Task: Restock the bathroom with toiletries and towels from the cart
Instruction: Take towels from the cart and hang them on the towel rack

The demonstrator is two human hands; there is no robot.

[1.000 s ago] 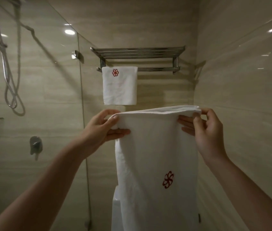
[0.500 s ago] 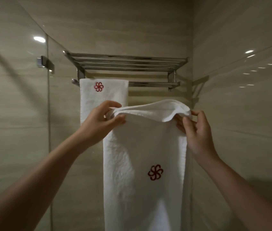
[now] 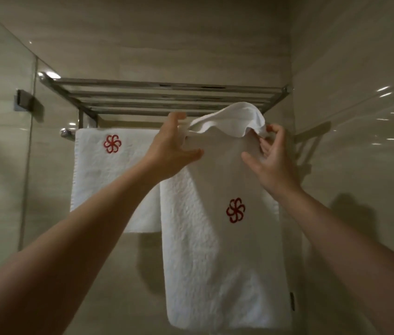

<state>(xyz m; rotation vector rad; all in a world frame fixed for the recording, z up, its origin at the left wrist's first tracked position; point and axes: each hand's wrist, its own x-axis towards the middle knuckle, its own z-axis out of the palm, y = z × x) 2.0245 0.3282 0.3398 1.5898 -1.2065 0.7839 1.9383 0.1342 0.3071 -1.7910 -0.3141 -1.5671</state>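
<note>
The long white fluffy towel [image 3: 215, 250] hangs with its long side going up and down, just under the shiny metal rack [image 3: 167, 93]; its top edge bends up in a soft hump toward the rack's bars. The left hand [image 3: 171, 151] grasps the top left edge; the right hand [image 3: 273, 160] pinches the top right corner with its fingertips. There are two towels; the small white square towel [image 3: 109, 180] hangs on the rack's low bar, just left of the long one. Each towel has one red sewn flower. The walls are smooth shiny tan tiles [image 3: 360, 165]; a glass wall [image 3: 2, 141] stands at the left.
</note>
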